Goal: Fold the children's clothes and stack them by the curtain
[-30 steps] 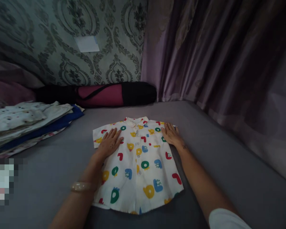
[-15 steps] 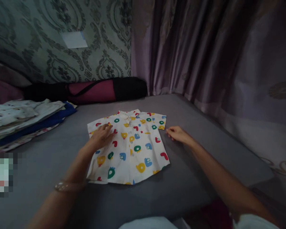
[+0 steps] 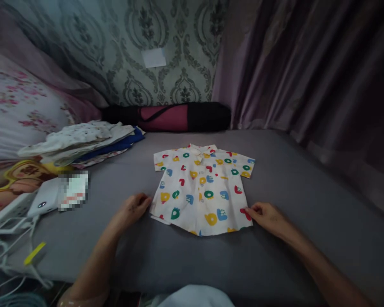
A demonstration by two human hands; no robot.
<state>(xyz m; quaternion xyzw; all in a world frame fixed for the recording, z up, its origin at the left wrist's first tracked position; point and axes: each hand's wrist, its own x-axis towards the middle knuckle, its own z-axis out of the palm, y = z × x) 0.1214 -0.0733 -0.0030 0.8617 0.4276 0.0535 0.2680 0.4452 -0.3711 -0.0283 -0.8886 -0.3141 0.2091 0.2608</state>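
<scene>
A small white short-sleeved shirt (image 3: 198, 183) with red, yellow, green and blue printed shapes lies spread flat on the grey bed sheet, collar pointing away from me. At its lower right side edge, my right hand (image 3: 267, 217) is closed in a pinch on the cloth. My left hand (image 3: 135, 209) is at the lower left side edge, fingers curled together and their tips at the cloth; the exact grip there is partly hidden.
A stack of folded clothes (image 3: 92, 140) lies at the left, near a floral pillow or cloth (image 3: 22, 94). A black and maroon long bag (image 3: 166, 118) rests along the wall. White cables (image 3: 32, 226), a white device (image 3: 46, 200) and a pixelated item are at the left edge. Curtains (image 3: 275, 64) hang at right.
My left hand has moved off the shirt's upper front to its lower left edge. My right hand has come down from beside the sleeve to the lower right edge. The view has swung left.
</scene>
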